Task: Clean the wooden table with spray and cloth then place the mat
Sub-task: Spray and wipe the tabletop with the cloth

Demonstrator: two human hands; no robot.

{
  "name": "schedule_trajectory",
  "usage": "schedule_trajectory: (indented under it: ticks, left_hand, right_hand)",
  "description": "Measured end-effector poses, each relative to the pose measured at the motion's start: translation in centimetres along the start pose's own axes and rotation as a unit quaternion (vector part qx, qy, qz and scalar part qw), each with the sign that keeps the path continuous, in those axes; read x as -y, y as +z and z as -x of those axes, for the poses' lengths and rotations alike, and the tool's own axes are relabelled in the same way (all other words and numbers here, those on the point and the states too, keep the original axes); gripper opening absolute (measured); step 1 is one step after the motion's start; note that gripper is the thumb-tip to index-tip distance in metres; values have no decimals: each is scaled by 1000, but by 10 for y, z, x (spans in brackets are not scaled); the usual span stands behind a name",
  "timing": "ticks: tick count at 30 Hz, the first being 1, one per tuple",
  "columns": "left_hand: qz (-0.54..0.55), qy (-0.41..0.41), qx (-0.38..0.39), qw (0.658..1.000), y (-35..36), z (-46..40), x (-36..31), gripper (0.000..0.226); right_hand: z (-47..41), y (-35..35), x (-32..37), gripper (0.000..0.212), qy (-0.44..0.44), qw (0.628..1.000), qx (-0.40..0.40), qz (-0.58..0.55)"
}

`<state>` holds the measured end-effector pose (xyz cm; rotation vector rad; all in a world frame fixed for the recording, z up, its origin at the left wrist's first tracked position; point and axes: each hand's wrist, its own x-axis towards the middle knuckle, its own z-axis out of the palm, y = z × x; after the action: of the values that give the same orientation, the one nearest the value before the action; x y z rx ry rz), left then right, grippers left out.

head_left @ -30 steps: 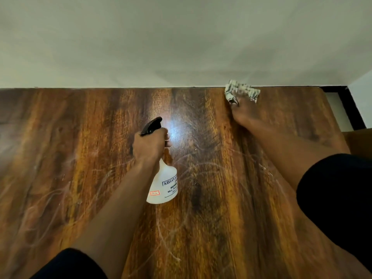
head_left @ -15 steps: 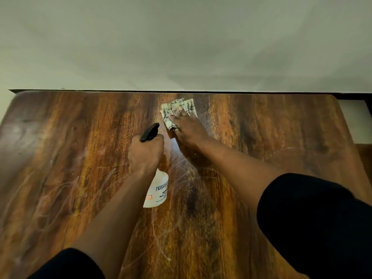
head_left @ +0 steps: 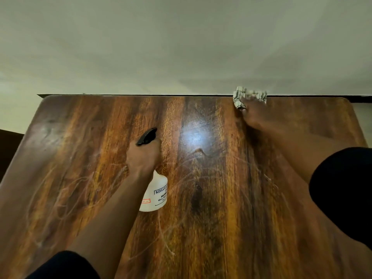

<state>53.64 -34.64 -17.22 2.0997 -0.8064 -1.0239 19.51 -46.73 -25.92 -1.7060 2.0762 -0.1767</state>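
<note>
The wooden table fills the view, glossy with pale swirl marks and a bright light reflection near its middle. My left hand grips the neck of a white spray bottle with a black trigger head, held over the table's centre. My right hand presses a checked cloth flat against the table at its far edge, right of centre. The fingers are blurred and partly hidden under the cloth. No mat is in view.
A pale wall rises directly behind the table's far edge. A dark strip runs along that edge. The table's left and right far corners are rounded, with light floor showing at the far right.
My right hand has swept the cloth from the middle of the far side rightward and up to the far edge. The left hand with the bottle stays roughly where it was.
</note>
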Motion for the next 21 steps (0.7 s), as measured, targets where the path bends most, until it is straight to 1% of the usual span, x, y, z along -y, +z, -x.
schedule_trajectory:
  ticks: [2, 4, 7, 9, 11, 14, 15, 16, 18, 19, 21]
  left_hand:
    - [14, -10, 5, 1000, -3, -6, 4, 29]
    - [31, -17, 15, 999, -6, -12, 5, 33]
    - [57, -20, 24, 998, -9, -20, 8, 18]
    - [63, -13, 28, 998, -13, -27, 10, 16]
    - [66, -14, 38, 997, -16, -33, 12, 23]
    - [65, -24, 46, 997, -23, -46, 15, 50]
    - [68, -22, 56, 996, -26, -50, 15, 53]
    - [74, -16, 65, 995, -28, -53, 15, 52]
    - [86, -12, 81, 993, -34, -59, 14, 46]
    - [90, -9, 87, 992, -38, -62, 12, 39]
    - [96, -5, 94, 991, -45, -65, 9, 18]
  right_hand:
    - [0, 5, 10, 56, 17, 1000, 2, -12]
    - [4, 18, 28, 57, 10, 1000, 1, -23]
    - [22, 38, 71, 56, -45, 999, 16, -24]
    - [38, 51, 110, 57, -80, 996, 22, -21]
    - [53, 66, 149, 57, -121, 992, 34, -7]
    - [71, 93, 191, 57, -213, 974, 71, 38]
    - [73, 98, 197, 58, -233, 967, 82, 55]
    - [72, 98, 198, 58, -238, 965, 94, 63]
    - [66, 93, 193, 58, -217, 967, 120, 57]
    - [62, 90, 189, 58, -201, 971, 123, 50]
    - [54, 83, 178, 56, -155, 982, 102, 36]
